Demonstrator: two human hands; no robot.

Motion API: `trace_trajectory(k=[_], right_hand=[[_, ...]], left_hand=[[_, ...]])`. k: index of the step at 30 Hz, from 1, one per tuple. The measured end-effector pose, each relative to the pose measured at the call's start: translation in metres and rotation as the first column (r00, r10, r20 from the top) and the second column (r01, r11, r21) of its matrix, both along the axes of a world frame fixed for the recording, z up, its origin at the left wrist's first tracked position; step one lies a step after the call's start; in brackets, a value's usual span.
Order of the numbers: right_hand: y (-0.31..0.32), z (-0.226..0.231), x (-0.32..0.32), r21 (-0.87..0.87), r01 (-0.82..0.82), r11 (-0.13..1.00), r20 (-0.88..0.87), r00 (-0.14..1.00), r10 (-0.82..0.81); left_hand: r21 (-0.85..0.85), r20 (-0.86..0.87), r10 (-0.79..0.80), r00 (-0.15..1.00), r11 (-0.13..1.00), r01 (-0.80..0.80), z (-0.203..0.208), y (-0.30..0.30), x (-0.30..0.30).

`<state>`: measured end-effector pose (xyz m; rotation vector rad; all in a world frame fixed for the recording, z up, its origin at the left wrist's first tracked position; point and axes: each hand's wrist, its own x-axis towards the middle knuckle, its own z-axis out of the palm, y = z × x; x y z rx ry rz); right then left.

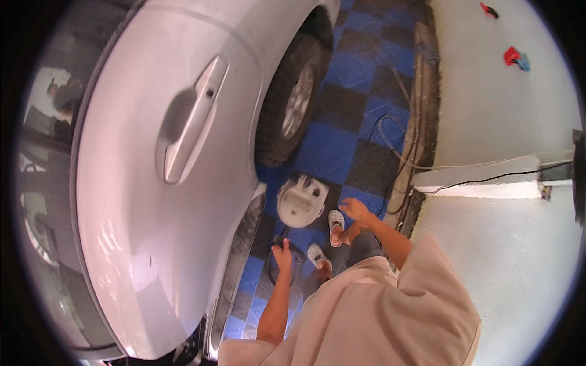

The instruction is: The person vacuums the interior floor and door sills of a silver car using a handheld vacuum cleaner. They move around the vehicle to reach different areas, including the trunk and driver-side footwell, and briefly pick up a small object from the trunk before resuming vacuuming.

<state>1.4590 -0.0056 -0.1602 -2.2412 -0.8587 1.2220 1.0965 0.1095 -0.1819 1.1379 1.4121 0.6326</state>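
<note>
My left hand (282, 252) is closed around a thick black hose (297, 252), which curves beside my feet. Just beyond it, a rounded white machine (302, 202) with dark fittings on top stands on the floor; it looks like a vacuum cleaner. Beside my knee, to the right of the machine, hangs my right hand (355, 209), with loosely bent fingers apart and nothing seen in them. The hand touches neither the machine nor the wall.
A silver car with a door handle (195, 119) fills the left side, its front or rear wheel (296, 100) ahead. Blue and black floor tiles (329, 146) lie between car and white wall (488, 256). A thin cable (390, 137) loops by the wall's base.
</note>
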Motion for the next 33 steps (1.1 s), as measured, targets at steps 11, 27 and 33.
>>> trace_trajectory(k=[11, 27, 33], right_hand=[[-0.234, 0.042, 0.134, -0.155, 0.343, 0.926, 0.203, 0.929, -0.310], [-0.199, 0.079, 0.551, -0.226, 0.459, 0.859, 0.153, 0.888, -0.434], [-0.141, 0.076, 0.683, -0.188, 0.823, 0.536, -0.091, 0.529, -0.844]], left_hand=[[0.083, -0.125, -0.067, 0.990, 0.993, 0.078, -0.011, 0.055, 0.179], [-0.433, -0.478, 0.417, 0.773, 0.654, -0.620, 0.002, 0.052, 0.487], [-0.527, -0.319, 0.368, 0.873, 0.697, -0.486, 0.004, 0.164, 0.676]])
